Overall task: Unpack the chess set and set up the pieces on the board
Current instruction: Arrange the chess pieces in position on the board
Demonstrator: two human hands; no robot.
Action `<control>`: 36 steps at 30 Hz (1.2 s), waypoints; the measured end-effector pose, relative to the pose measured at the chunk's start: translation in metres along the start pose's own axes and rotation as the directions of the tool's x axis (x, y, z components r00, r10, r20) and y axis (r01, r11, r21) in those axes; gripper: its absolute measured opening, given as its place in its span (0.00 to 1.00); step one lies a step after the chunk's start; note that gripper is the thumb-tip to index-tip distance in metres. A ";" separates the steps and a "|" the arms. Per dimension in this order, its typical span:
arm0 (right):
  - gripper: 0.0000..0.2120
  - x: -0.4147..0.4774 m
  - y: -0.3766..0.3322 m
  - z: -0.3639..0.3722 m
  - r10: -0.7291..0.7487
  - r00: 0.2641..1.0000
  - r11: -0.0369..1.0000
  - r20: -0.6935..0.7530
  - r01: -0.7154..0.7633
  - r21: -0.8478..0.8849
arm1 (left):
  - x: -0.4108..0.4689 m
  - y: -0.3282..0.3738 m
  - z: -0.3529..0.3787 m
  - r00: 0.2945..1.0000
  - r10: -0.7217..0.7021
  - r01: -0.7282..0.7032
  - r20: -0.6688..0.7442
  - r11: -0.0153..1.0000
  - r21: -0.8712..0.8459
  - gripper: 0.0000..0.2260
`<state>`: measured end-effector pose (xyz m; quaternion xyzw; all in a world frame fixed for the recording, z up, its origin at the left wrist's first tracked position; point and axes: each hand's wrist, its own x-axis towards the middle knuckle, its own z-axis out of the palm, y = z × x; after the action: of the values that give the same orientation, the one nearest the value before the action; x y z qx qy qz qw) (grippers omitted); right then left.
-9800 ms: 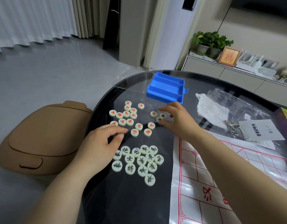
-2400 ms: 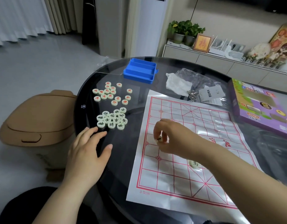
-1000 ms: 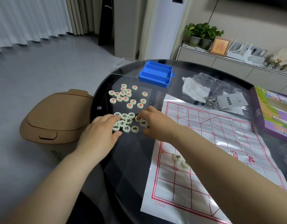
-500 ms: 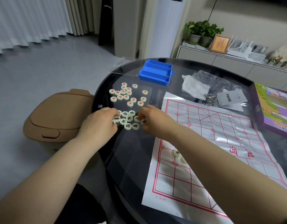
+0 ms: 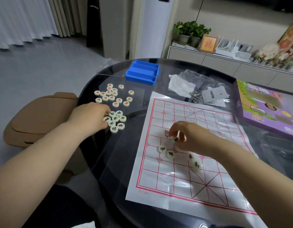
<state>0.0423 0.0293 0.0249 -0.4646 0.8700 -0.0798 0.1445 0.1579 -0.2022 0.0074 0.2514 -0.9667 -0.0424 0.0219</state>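
The right hand (image 5: 180, 137), which half a second ago was reaching into the heap of black-lettered pieces (image 5: 115, 120) on the table (image 5: 112, 162), is now seen over the middle of the board (image 5: 175, 178). A piece (image 5: 176, 139) is pinched between its curled fingertips just above the printed lines; whether more than one is held cannot be told.

Four pieces (image 5: 170, 154) are now seen lying loose on the near half of the board, where only two showed a moment ago. They are grouped near the hand and are not squared on the line crossings. The heap of black-lettered pieces is visibly smaller.

The left hand (image 5: 91, 116) is kept at the left edge of that heap, its fingers curled over the nearest pieces. Whether anything is gripped there cannot be told.

The red-lettered pieces (image 5: 112, 96) lie untouched in their own cluster further back, near the blue box (image 5: 142, 74), which stands emptied.

The change is judged to mean that the black side is being ferried across in batches rather than set out one by one. Unpacking is done, but the set-up is judged to be at an early stage: each piece on the board must yet be sorted onto its proper crossing, and the red set is not yet begun.
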 end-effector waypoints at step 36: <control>0.13 0.033 -0.017 -0.010 -0.047 0.995 0.997 -0.085 0.052 0.057 | -0.081 0.082 0.017 0.945 0.324 -0.309 -0.048 0.832 -0.461 0.14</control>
<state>0.0350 -0.0074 0.0335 -0.4780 0.8607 -0.1283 0.1198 0.1873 -0.0899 -0.0034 0.0747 -0.9569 -0.2712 0.0724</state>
